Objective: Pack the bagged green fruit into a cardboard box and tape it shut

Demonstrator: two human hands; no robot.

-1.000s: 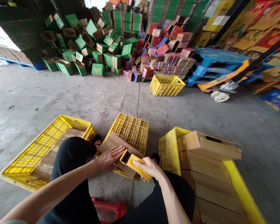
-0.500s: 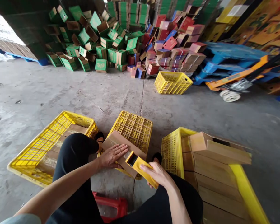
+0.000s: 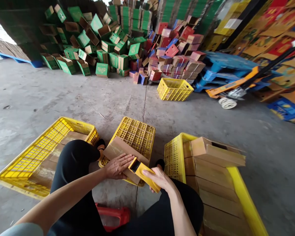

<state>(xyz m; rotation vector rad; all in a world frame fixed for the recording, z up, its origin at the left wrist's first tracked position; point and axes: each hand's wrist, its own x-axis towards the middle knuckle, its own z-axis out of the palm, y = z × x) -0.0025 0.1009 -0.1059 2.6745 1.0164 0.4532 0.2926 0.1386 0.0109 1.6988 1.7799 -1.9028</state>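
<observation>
A flat brown cardboard box [image 3: 118,146] with clear tape on it lies on an upturned yellow crate [image 3: 137,131] between my knees. My left hand [image 3: 119,166] rests on the box, fingers stretched out flat over its top. In my right hand [image 3: 158,178] is a yellow tape dispenser [image 3: 144,172] with a dark opening at its front end. That end sits over the box, close by my left fingertips. Whether it touches the cardboard I cannot tell.
To the left stands a yellow crate [image 3: 17,164] holding taped boxes. A yellow crate [image 3: 173,157] on the right is filled with boxes, one lying across the top. Farther off are another yellow crate [image 3: 174,90], a pallet jack [image 3: 236,87] and piled green cartons [image 3: 102,69].
The view has turned slightly right, so most things appear farther left. My left hand stays flat on the box and the dispenser stays beside it in my right hand.
</observation>
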